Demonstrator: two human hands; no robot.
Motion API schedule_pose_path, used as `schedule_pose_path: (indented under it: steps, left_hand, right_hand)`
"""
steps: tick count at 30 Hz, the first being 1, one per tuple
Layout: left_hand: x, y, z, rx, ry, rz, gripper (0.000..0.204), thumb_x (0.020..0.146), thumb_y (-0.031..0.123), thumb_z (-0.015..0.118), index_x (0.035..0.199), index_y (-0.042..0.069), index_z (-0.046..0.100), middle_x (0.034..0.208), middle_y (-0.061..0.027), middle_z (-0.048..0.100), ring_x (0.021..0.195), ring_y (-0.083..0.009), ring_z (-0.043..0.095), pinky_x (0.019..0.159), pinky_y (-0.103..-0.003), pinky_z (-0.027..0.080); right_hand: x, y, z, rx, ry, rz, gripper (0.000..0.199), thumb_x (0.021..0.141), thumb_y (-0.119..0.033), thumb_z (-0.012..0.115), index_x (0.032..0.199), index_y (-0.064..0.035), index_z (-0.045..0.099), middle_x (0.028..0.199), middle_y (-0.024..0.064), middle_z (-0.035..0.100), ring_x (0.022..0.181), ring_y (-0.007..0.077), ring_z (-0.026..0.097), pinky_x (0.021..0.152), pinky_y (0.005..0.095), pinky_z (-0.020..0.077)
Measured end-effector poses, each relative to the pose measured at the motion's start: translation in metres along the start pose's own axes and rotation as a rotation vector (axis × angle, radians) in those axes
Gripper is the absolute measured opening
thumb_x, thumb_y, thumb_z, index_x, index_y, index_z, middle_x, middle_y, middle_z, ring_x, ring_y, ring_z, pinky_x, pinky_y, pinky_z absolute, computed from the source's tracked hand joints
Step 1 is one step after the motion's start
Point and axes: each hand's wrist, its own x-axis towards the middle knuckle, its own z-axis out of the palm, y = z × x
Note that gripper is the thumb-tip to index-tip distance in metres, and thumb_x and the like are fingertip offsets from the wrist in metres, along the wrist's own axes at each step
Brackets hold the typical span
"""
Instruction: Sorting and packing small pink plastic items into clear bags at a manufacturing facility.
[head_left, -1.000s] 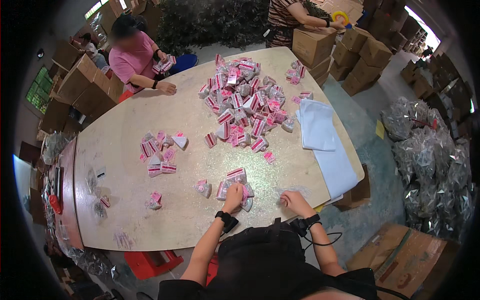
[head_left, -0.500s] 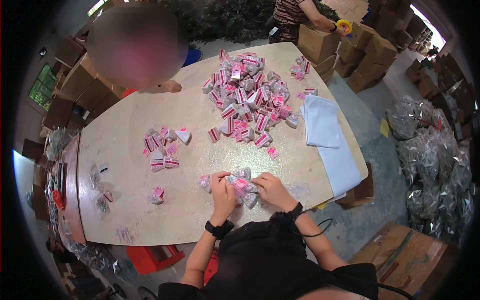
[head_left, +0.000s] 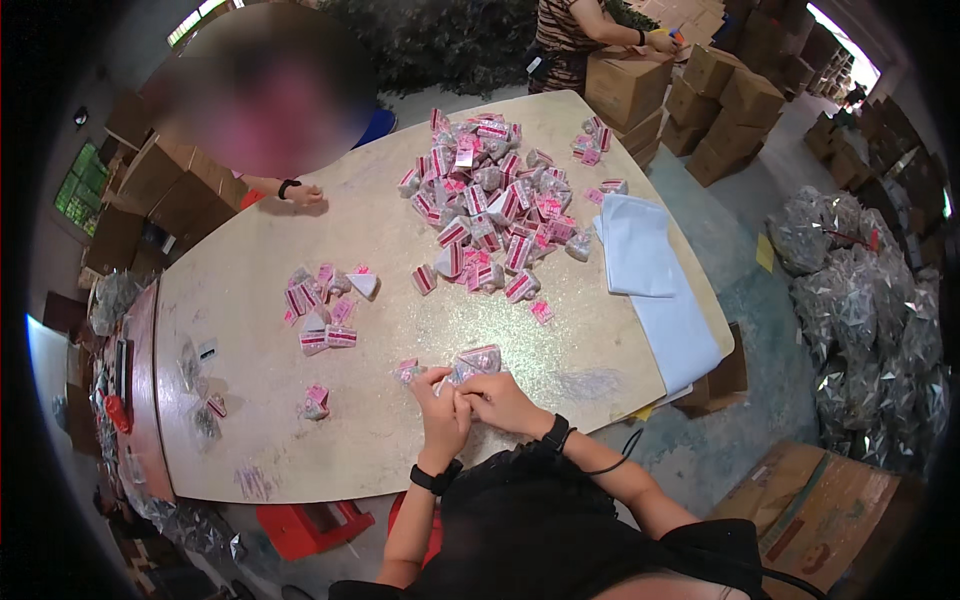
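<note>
My left hand [head_left: 442,412] and my right hand [head_left: 503,402] meet at the table's near edge, fingers pinched together on a small clear bag that they mostly cover. Just beyond my fingers lies a bagged cake-slice piece [head_left: 480,358], white with pink-red stripes. Another bagged piece with a pink tag [head_left: 407,371] rests beside my left fingers. Farther off is a large heap of the same bagged slices [head_left: 490,195]. To the left are a smaller pile [head_left: 320,310] and a single tagged piece [head_left: 316,403].
White folded sheets [head_left: 640,250] hang over the right side of the table [head_left: 250,430]. Across it, a person's hand [head_left: 302,194] rests on the top. Another person handles cartons [head_left: 628,90] at the back. Bagged silvery goods [head_left: 860,320] stand right; a red stool [head_left: 310,525] is below.
My right hand has moved left, against my left hand. The cluster of bagged pieces between them is now mostly covered. Across the table, the other person's hand has shifted left.
</note>
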Motion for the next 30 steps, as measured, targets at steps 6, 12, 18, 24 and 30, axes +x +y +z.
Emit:
schedule_pose_path:
  steps: [6, 12, 18, 24, 30]
  left_hand:
    - [-0.018, -0.017, 0.006, 0.030, -0.099, -0.101, 0.011, 0.085, 0.008, 0.045, 0.081, -0.001, 0.049, 0.091, -0.0140, 0.046, 0.084, -0.0227, 0.045, 0.069, -0.032, 0.039]
    - [-0.021, -0.048, 0.013, -0.404, -0.819, -0.827, 0.009, 0.085, 0.007, 0.046, 0.089, 0.002, 0.054, 0.079, -0.0020, 0.054, 0.062, -0.0063, 0.050, 0.052, -0.022, 0.040]
    - [-0.020, -0.066, 0.031, -1.135, -0.521, -1.021, 0.022, 0.089, 0.023, 0.052, 0.103, 0.006, 0.056, 0.082, -0.0009, 0.056, 0.065, -0.0084, 0.053, 0.055, -0.023, 0.046]
    - [-0.009, -0.068, 0.031, -1.886, -0.483, -1.311, 0.024, 0.090, 0.031, 0.050, 0.102, 0.011, 0.051, 0.075, 0.0050, 0.048, 0.072, -0.0046, 0.044, 0.049, -0.021, 0.042]
    - [0.021, -0.053, 0.001, -1.005, -1.037, -1.010, 0.019, 0.085, 0.023, 0.060, 0.086, 0.004, 0.060, 0.068, 0.0062, 0.045, 0.057, -0.0041, 0.040, 0.043, -0.019, 0.034]
  right_hand:
    - [-0.001, 0.010, 0.002, -0.017, 0.061, 0.073, 0.013, 0.075, -0.001, 0.055, 0.086, 0.0009, 0.061, 0.077, 0.0152, 0.061, 0.064, 0.0248, 0.060, 0.059, 0.0312, 0.0463]
    - [-0.001, -0.002, 0.001, 0.028, 0.161, 0.034, 0.017, 0.073, 0.006, 0.048, 0.084, 0.0020, 0.060, 0.074, 0.0135, 0.060, 0.064, 0.0224, 0.060, 0.059, 0.0294, 0.0473]
    - [-0.015, -0.032, -0.001, 0.276, 0.013, -0.030, 0.020, 0.074, 0.012, 0.046, 0.084, 0.0023, 0.060, 0.076, 0.0094, 0.060, 0.068, 0.0148, 0.059, 0.062, 0.0248, 0.0479]
    - [-0.042, -0.003, -0.015, 0.653, 0.035, 0.252, 0.012, 0.083, 0.006, 0.047, 0.085, 0.0004, 0.058, 0.079, 0.0060, 0.059, 0.068, 0.0110, 0.056, 0.060, 0.0233, 0.0465]
    - [-0.041, 0.053, -0.026, 0.304, 0.384, 0.499, 0.005, 0.081, 0.002, 0.050, 0.081, -0.0009, 0.054, 0.080, 0.0075, 0.059, 0.071, 0.0145, 0.057, 0.061, 0.0266, 0.0450]
